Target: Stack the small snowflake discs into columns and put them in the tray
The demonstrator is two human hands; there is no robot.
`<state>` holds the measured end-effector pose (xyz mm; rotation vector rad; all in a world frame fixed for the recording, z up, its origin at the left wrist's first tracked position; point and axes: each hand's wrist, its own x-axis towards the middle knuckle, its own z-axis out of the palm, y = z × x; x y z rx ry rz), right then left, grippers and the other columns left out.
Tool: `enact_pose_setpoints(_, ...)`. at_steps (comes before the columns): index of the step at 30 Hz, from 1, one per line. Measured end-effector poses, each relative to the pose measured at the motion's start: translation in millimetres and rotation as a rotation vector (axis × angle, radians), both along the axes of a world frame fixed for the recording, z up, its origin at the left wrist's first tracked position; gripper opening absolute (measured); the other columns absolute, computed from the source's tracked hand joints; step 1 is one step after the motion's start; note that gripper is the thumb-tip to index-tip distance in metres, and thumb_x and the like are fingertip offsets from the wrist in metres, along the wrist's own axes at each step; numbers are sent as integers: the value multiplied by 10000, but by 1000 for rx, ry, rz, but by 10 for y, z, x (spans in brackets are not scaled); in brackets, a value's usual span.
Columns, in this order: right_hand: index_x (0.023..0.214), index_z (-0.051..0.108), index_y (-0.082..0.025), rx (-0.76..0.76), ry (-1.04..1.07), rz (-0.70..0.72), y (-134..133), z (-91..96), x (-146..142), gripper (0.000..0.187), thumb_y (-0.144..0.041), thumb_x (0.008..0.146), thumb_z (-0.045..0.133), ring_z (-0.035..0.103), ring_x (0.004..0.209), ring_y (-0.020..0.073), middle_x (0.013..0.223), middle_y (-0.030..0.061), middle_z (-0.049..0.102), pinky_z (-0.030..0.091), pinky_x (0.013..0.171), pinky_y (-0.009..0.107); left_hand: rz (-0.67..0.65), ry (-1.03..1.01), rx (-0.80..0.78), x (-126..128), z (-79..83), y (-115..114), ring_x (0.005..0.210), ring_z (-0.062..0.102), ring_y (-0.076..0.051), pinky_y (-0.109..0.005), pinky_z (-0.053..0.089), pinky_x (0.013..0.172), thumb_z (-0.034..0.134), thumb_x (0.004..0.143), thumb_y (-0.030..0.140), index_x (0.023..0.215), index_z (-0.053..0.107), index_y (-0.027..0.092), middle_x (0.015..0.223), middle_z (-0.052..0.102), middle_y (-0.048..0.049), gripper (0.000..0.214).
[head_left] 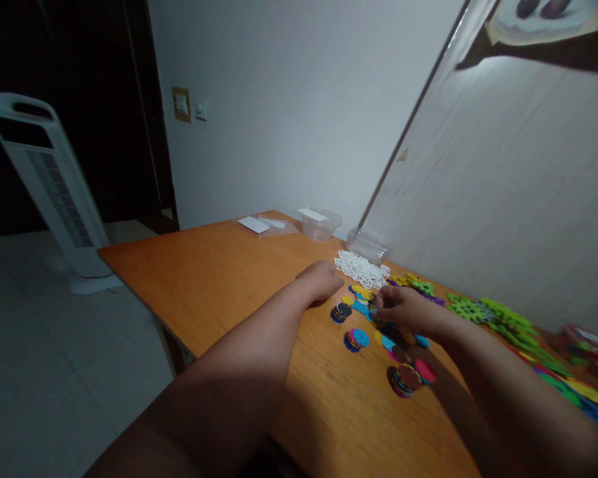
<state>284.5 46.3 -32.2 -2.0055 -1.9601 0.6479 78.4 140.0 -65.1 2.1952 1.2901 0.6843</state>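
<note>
My left hand (320,280) rests low over the table, its fingers curled in and whatever they hold out of sight. It is beside a pile of white lattice-like pieces (363,268). To its right, my right hand (399,307) is closed in a pinch above loose coloured notched plastic discs (361,308); nothing between its fingertips can be made out. Nearer to me stand a dark-topped disc stack (341,312), a blue-topped disc stack (357,339) and a larger brown-topped disc stack (404,380). A red disc (425,371) leans next to the last one.
Along the wall are a clear bowl (321,226), a clear flat package (266,226) and a clear plastic container (367,245). Green interlocking pieces (508,320) and other coloured parts lie at the right. A white tower fan (60,192) stands on the floor beyond the wooden table (194,265).
</note>
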Motion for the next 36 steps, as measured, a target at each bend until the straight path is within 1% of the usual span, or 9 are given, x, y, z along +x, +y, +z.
enact_pose_setpoints(4, 722, 534, -194, 17, 165, 2, -36, 99, -82, 159, -314, 709, 638, 430, 561, 99, 630, -31, 515, 351, 523, 229, 2, 6, 17, -8, 21, -22, 640, 527, -165, -254, 348, 555, 563, 749, 302, 762, 702, 136, 666, 618, -46, 217)
enact_pose_setpoints(7, 762, 559, -196, -31, 330, -28, -61, 172, -225, 193, -365, 718, 644, 401, 517, 89, 619, -30, 518, 314, 481, 226, -1, 10, 6, -12, 29, -16, 647, 529, -164, -252, 348, 556, 565, 753, 324, 793, 716, 135, 679, 629, -47, 246)
enact_pose_setpoints(11, 779, 569, -193, -106, 546, -42, -47, 151, -404, 226, -350, 680, 699, 384, 484, 75, 604, -37, 528, 257, 439, 215, -20, 7, 1, -18, 23, 8, 646, 526, -158, -250, 342, 553, 563, 752, 322, 844, 728, 131, 704, 640, -46, 268)
enact_pose_setpoints(15, 760, 572, -183, -151, 596, -48, -17, 70, -526, 177, -298, 687, 685, 377, 452, 66, 554, -44, 518, 221, 417, 205, -27, 10, 7, -25, 23, 3, 637, 513, -153, -250, 324, 547, 558, 751, 308, 846, 727, 132, 684, 627, -40, 262)
enact_pose_setpoints(19, 762, 568, -181, -137, 550, -46, -13, 55, -554, 173, -287, 682, 679, 358, 429, 62, 535, -51, 518, 230, 406, 204, -27, 1, 16, -19, 26, -6, 629, 508, -152, -251, 323, 551, 557, 750, 294, 818, 720, 125, 644, 601, -37, 244)
enact_pose_setpoints(22, 781, 576, -182, -89, 500, -51, -25, 96, -467, 184, -309, 690, 674, 357, 445, 64, 552, -57, 501, 241, 412, 205, -26, 25, 11, -6, 20, 12, 633, 521, -161, -256, 336, 556, 558, 745, 312, 812, 722, 120, 665, 615, -50, 261)
enact_pose_setpoints(27, 768, 564, -188, -4, 355, -94, -132, 173, -148, 163, -321, 719, 645, 391, 495, 72, 592, -57, 502, 285, 460, 210, -16, 13, 24, 6, -6, 32, 650, 536, -173, -259, 338, 547, 543, 733, 294, 771, 709, 137, 703, 630, -57, 232)
enact_pose_setpoints(30, 727, 544, -193, -50, 277, -94, -262, 173, 49, 167, -313, 710, 658, 459, 535, 90, 612, -47, 540, 339, 500, 219, -15, -4, 20, 0, -11, 19, 629, 521, -168, -258, 335, 540, 546, 724, 278, 716, 687, 148, 679, 611, -46, 192)
enact_pose_setpoints(36, 710, 532, -197, -234, 292, 16, -525, 65, 239, 245, -376, 712, 700, 589, 623, 142, 681, 6, 641, 438, 568, 250, 1, 28, 27, -15, 14, -16, 577, 480, -152, -251, 311, 518, 544, 720, 271, 676, 652, 160, 611, 554, -22, 161)
